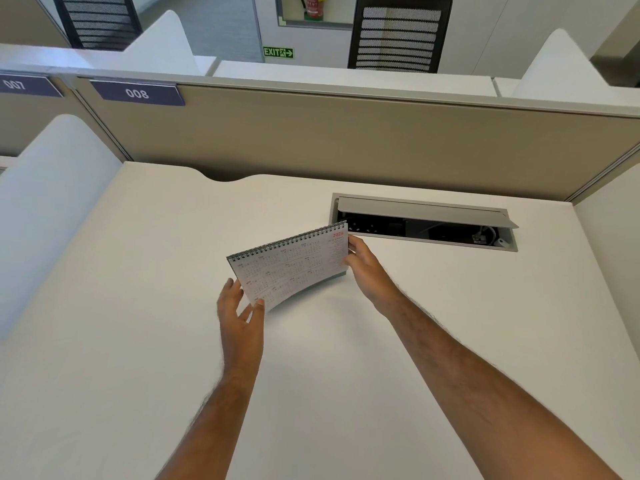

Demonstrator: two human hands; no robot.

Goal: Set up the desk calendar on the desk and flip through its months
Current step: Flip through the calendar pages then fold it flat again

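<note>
A spiral-bound desk calendar (294,265) with a white year-overview page marked 2026 in red stands tilted on the white desk (138,306), its wire binding on top. My left hand (239,310) pinches the lower left corner of the front page between thumb and fingers. My right hand (363,265) grips the calendar's right edge near the top corner. The grey base shows just below the page on the right.
An open cable hatch (426,223) with a raised grey lid lies in the desk right behind the calendar. A beige partition (346,140) closes the back, with a label reading 008. White side dividers stand at left and right.
</note>
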